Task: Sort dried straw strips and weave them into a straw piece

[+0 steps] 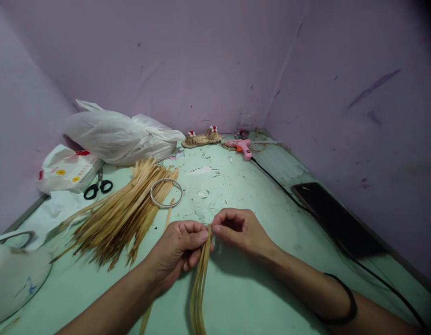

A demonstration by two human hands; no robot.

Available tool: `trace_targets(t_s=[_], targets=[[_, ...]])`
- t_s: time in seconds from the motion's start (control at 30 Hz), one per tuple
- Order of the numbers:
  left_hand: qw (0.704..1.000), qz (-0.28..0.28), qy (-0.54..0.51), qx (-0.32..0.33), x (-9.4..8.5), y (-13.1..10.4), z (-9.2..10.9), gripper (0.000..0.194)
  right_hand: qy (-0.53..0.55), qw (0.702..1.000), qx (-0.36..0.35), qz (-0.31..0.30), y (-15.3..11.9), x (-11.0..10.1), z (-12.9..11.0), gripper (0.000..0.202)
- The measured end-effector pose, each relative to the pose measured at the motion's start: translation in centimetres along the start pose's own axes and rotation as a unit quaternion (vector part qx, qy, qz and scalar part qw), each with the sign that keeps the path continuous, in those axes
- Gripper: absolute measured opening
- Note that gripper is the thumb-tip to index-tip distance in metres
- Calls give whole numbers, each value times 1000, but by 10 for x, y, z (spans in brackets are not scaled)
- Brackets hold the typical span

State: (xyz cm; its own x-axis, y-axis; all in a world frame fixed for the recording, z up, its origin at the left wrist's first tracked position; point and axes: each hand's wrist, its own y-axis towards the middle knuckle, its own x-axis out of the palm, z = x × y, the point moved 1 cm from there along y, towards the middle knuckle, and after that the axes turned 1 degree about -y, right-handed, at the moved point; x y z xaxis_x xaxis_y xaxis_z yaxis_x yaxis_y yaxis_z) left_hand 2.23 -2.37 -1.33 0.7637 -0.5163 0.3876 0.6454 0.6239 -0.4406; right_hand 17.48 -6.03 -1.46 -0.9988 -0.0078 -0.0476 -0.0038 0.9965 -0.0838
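A thin bundle of tan dried leaf strips (200,291) hangs down in front of me over the pale green table. My left hand (180,246) grips it near its upper end between thumb and fingers. At that same top end, my right hand (245,232) has thumb and forefinger pinched together on the strips. A loose strip (169,215) passes beneath my left hand. Beyond it to the left lies a big pile of similar strips (121,218), with a white ring-shaped band (151,196) resting on its right side.
At back left are a white plastic bag (111,132), a tissue packet (77,170) and black-handled scissors (106,186). Woven slippers with beads (201,139) and a pink glue gun (246,148) sit at the back. Its black cord (278,184) runs by a dark phone (336,218) on the right.
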Motion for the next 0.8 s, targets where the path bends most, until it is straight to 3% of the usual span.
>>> trace_targets(t_s=[0.23, 0.47, 0.57, 0.67, 0.8], targets=[[997, 69, 15, 20, 6, -1, -2, 24, -55, 998, -16, 39, -4, 4, -2, 9], [985, 146, 75, 54, 10, 1, -10, 20, -158, 975, -134, 79, -8, 9, 1, 9], [980, 161, 85, 84, 11, 2, -10, 17, -205, 948, -228, 84, -9, 7, 2, 10], [977, 167, 82, 101, 11, 2, -9, 17, -244, 902, -348, 75, -14, 7, 0, 7], [980, 168, 36, 104, 10, 4, -11, 18, -281, 837, -469, -10, -27, 13, -6, 18]])
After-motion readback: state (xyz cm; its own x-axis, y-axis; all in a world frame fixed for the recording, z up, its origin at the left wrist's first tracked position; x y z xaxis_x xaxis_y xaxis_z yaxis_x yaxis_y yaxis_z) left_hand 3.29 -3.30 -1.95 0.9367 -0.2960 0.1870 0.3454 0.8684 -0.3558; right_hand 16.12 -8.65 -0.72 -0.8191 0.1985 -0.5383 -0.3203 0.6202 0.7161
